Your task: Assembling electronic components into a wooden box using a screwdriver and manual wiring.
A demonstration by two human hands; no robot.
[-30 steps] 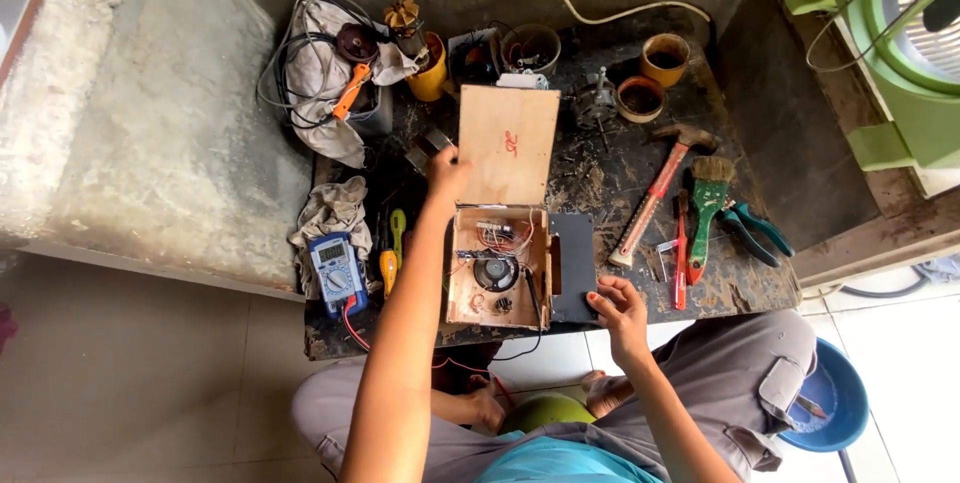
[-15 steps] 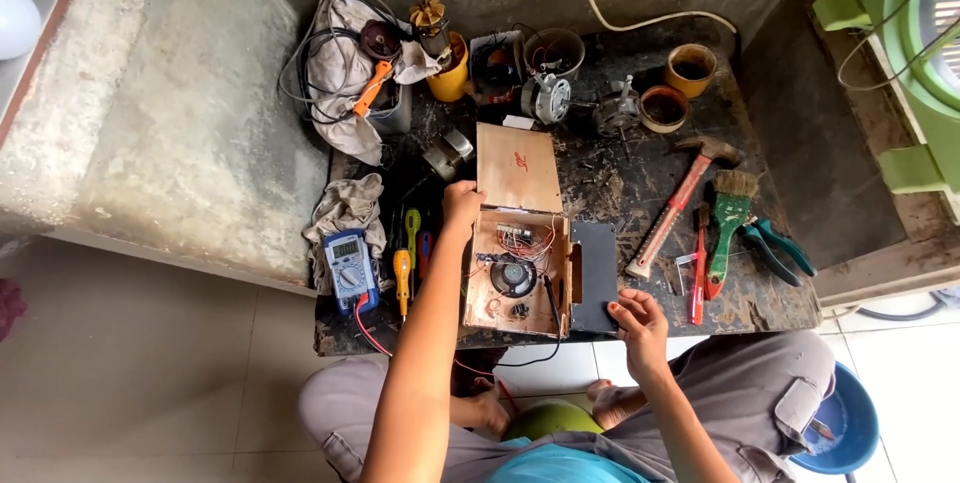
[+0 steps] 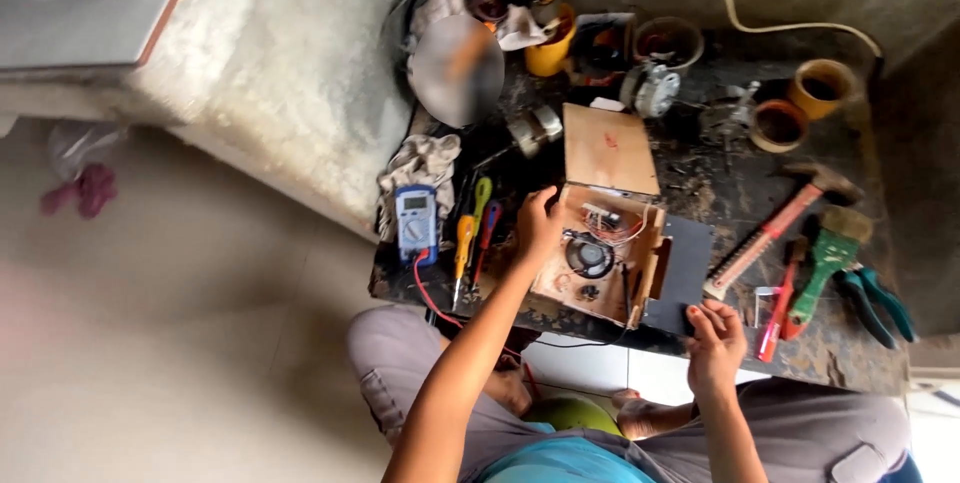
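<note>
A: Nearest first: right hand (image 3: 715, 348) down at the front edge of the bench (image 3: 850, 358), fingers loosely spread on the near corner of the dark flat panel (image 3: 683, 273). Not gripping anything, just resting there. Same spot as a second ago, pretty much.

B: And the left?

A: Left hand (image 3: 540, 223) up against the left wall of the open wooden box (image 3: 600, 258), fingers curled over its rim, so holding the box. Was higher a second ago, up by the raised lid (image 3: 608, 150), now dropped onto the wall. Box sitting mid-bench with round part and red wiring showing inside (too small to tell more).

B: So steadying it, looks like?

A: Seems so, lid standing open without help now. Left of the box: screwdrivers (image 3: 470, 233), then a blue multimeter (image 3: 415, 223) with red lead. Right: red-handled hammer (image 3: 775, 228), green brush (image 3: 825, 263), pliers (image 3: 870, 298). Far back: yellow cup (image 3: 550, 51), tape rolls (image 3: 800, 103).
</note>
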